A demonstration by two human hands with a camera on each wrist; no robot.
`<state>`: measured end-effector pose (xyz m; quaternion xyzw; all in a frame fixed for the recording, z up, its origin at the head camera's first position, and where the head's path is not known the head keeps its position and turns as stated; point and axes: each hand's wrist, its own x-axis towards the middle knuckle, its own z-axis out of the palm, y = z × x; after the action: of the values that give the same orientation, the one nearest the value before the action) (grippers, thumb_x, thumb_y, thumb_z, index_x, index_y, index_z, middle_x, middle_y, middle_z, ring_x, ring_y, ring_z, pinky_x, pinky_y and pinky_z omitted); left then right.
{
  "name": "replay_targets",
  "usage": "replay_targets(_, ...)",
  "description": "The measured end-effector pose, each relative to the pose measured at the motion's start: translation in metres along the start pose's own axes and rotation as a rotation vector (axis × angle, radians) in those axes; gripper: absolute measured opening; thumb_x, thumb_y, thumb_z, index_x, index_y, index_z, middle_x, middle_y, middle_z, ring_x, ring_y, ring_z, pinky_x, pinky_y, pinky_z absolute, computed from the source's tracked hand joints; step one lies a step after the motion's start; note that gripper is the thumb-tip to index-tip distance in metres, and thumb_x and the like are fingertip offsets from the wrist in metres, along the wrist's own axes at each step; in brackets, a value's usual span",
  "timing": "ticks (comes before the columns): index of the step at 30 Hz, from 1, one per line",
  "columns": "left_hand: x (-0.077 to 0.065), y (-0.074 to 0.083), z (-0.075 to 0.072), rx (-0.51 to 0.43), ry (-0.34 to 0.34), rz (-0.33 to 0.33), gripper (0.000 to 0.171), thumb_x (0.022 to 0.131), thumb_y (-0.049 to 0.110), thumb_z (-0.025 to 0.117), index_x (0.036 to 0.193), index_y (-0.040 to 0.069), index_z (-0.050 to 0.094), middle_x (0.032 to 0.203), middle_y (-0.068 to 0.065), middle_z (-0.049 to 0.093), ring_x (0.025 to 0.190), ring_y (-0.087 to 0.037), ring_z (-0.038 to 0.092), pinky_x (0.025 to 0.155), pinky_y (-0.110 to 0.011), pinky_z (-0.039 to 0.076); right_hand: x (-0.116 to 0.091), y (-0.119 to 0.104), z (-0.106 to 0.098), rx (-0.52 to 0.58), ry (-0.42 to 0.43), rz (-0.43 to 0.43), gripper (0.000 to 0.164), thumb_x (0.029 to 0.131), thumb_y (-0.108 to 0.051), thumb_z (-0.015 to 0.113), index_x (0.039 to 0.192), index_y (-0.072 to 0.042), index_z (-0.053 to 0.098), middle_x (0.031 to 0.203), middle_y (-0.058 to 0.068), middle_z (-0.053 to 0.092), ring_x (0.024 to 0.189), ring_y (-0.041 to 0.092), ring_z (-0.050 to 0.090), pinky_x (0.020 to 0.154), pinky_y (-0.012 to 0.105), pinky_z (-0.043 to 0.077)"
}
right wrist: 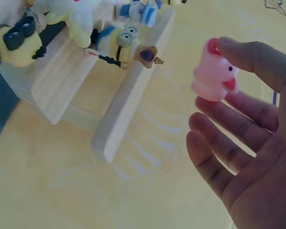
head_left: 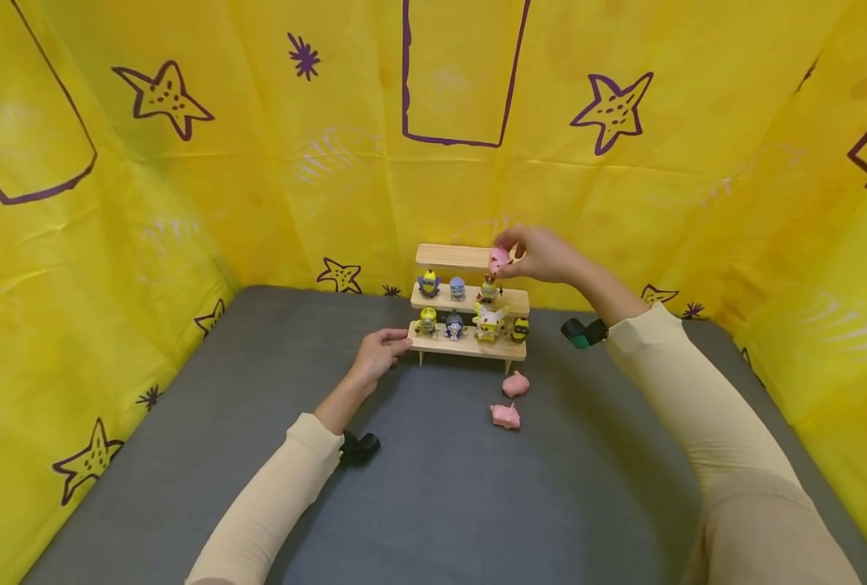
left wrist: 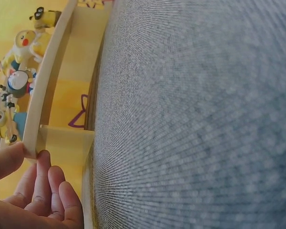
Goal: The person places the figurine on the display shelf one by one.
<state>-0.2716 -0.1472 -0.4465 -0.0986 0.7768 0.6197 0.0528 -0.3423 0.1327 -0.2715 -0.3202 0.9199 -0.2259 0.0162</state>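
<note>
A three-tier wooden display stand (head_left: 448, 257) stands at the back of the table. My left hand (head_left: 380, 356) pinches the left end of its lowest tier, thumb above and fingertip below in the left wrist view. Between thumb and fingers, my right hand (head_left: 546, 256) holds a pink pig figurine (right wrist: 214, 76) with a red snout-like mark, at the right end of the top tier. In the right wrist view the pig appears apart from the boards. Several small figurines line the two lower tiers, among them a white and yellow one (head_left: 488, 323) and a yellow goggled one (head_left: 520, 329).
Two more pink pigs, one nearer the stand (head_left: 516, 384) and one closer to me (head_left: 505, 416), lie on the grey tabletop (head_left: 418, 496) before the stand's right end. Yellow patterned cloth (head_left: 257, 187) hangs close behind the stand and along both sides.
</note>
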Motion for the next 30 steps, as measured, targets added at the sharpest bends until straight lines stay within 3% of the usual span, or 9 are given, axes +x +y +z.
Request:
replay_targets(8, 0.001, 0.001, 0.0, 0.003, 0.0, 0.0, 0.035, 0.096, 0.02, 0.062, 0.127, 0.003, 0.062, 0.118, -0.018, 0.066, 0.109, -0.03, 0.061, 0.091, -0.038, 0.048, 0.024, -0.005, 0.002, 0.008, 0.009, 0.046, 0.048, 0.084, -0.02, 0.076, 0.122, 0.002, 0.058, 0.118, 0.02, 0.063, 0.1, 0.032, 0.057, 0.089, 0.045, 0.046)
replay_targets(23, 0.0, 0.0, 0.001, -0.004, -0.023, 0.003, 0.036, 0.097, 0.02, 0.061, 0.129, 0.003, 0.061, 0.121, -0.019, 0.065, 0.111, -0.031, 0.06, 0.093, -0.039, 0.048, 0.069, -0.017, 0.029, 0.028, -0.019, 0.097, 0.051, 0.088, -0.021, 0.072, 0.13, 0.002, 0.053, 0.131, 0.019, 0.058, 0.12, 0.033, 0.053, 0.103, 0.045, 0.04)
replay_targets(30, 0.001, -0.001, -0.001, -0.007, -0.018, 0.0, 0.036, 0.096, 0.02, 0.061, 0.128, 0.003, 0.061, 0.12, -0.019, 0.065, 0.11, -0.03, 0.06, 0.093, -0.04, 0.047, 0.083, -0.02, 0.042, 0.027, -0.008, 0.098, 0.049, 0.089, -0.019, 0.071, 0.13, 0.003, 0.054, 0.13, 0.019, 0.059, 0.119, 0.032, 0.053, 0.106, 0.043, 0.039)
